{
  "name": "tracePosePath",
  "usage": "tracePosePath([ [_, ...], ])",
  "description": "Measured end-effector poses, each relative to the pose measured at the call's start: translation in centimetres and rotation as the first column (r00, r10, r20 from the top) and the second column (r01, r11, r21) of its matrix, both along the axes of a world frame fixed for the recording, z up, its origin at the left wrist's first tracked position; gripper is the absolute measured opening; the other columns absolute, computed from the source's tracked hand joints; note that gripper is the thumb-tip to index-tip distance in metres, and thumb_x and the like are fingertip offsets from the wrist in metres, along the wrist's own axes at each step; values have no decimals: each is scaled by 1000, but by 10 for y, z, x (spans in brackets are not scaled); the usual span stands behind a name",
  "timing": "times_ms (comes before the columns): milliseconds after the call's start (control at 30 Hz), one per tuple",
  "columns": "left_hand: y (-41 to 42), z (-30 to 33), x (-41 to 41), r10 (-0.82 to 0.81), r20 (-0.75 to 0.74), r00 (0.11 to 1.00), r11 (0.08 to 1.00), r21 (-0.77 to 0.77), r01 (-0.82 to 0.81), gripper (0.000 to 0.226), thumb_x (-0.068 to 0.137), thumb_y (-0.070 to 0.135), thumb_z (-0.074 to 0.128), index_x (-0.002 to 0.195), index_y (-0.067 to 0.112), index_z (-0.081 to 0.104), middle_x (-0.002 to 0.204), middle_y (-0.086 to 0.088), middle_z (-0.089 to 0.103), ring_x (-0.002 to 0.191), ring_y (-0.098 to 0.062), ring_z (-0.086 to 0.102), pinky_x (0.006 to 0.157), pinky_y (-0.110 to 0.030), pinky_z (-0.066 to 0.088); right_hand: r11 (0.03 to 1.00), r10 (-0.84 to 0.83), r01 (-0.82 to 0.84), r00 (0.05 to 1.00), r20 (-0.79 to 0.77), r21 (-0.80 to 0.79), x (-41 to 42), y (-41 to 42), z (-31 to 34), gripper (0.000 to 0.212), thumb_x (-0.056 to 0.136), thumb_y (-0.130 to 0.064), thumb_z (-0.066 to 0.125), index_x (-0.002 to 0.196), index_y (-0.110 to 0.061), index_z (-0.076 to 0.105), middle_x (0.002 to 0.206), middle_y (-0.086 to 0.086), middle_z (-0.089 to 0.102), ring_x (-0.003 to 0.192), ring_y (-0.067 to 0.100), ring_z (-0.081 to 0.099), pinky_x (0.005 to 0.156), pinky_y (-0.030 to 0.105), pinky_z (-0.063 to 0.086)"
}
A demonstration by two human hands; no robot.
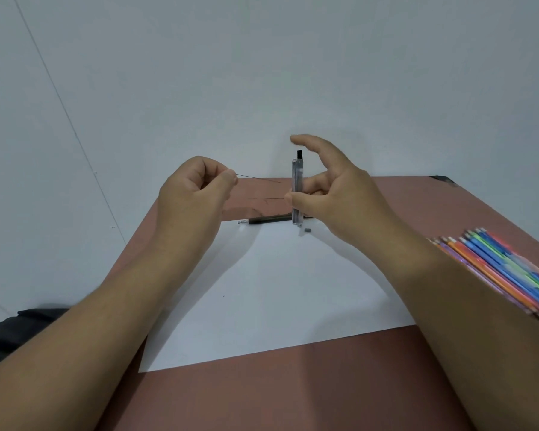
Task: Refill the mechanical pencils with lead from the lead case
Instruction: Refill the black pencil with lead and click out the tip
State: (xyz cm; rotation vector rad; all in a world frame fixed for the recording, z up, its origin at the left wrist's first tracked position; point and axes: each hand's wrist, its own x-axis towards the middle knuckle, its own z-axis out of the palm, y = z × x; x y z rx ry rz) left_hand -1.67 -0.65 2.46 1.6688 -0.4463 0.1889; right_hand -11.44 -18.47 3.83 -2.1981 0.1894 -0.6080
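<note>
Lead drawn out, case held upright above the desk.

Nearest, a reddish-brown desk top [262, 399] carrying a white sheet of paper [277, 290]; at right, a fanned row of bright plastic mechanical pencils [504, 269], partly behind the right forearm. Farther on, along the paper's far edge, a dark mechanical pencil [268, 219] lying flat with its metal end to the left, and a small grey cap [307, 230] just beside it. Above these, left hand [193, 194] curled, thumb and forefinger pinching one thin black lead [259, 178] pointing right. Right hand [333, 194] gripping a clear slim lead case [297, 188] upright between thumb and lower fingers, forefinger arched free over its black top. Behind, a pale wall [262, 73].
</note>
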Motion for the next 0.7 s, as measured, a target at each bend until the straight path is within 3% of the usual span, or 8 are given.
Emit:
tracePosePath([
  [100,0,0,0,1,1,1000,1000,-1,-1,14,87,28,63,82,15,66,92,-4,72,81,-25,63,77,-48,55,1000,10,-10,1000,0,4,0,1,0,53,87,-19,77,124,-51,57,78,-10,74,68,4,64,68,16,47],
  [200,0,-1,1,-2,-2,1000,1000,4,2,14,87,27,63,83,14,65,92,-5,71,76,-16,60,77,-48,55,1000,5,-5,1000,-11,-3,0,1,0,80,86,-18,77,146,-53,37,82,-14,75,72,1,66,64,8,48],
  [267,0,-1,1,-1,-4,1000,1000,1,1,14,87,27,63,83,14,66,92,-5,71,76,-15,60,78,-49,55,1000,-8,8,1000,-23,-4,0,0,0,87,86,-18,77,152,-51,29,85,-16,76,77,0,67,66,6,48],
  [400,0,-1,2,1,-2,1000,1000,-5,-1,13,86,27,63,82,15,66,91,-4,71,76,-16,61,78,-49,55,1000,6,-6,999,-45,18,0,0,0,69,87,-21,78,142,-47,46,84,-14,76,72,4,65,68,17,49],
  [500,0,-2,3,3,0,1000,1000,-4,-3,12,86,27,64,82,17,67,91,-4,71,76,-16,61,78,-49,56,998,31,-30,999,-25,62,1,0,-1,60,85,-19,79,130,-51,55,85,0,75,66,5,58,65,10,45],
  [567,-1,-3,3,9,3,1000,1000,2,-9,11,87,27,64,82,18,68,90,-2,72,76,-15,61,78,-47,56,996,31,-31,1000,-4,84,1,0,-1,53,85,-18,79,122,-51,60,78,0,73,64,6,54,61,9,43],
  [633,-1,-4,4,15,6,1000,1000,8,-15,11,87,28,64,81,20,68,88,0,72,75,-13,61,78,-46,56,994,31,-32,999,14,104,1,0,-1,47,85,-15,77,116,-48,64,66,-5,65,63,6,55,66,13,50],
  [700,-1,-4,5,22,9,1000,1000,14,-22,11,88,28,64,81,21,69,85,3,71,74,-12,62,78,-44,56,991,58,-57,998,-3,118,0,0,0,45,84,-12,78,114,-44,68,60,-8,61,63,9,59,78,27,58],
])
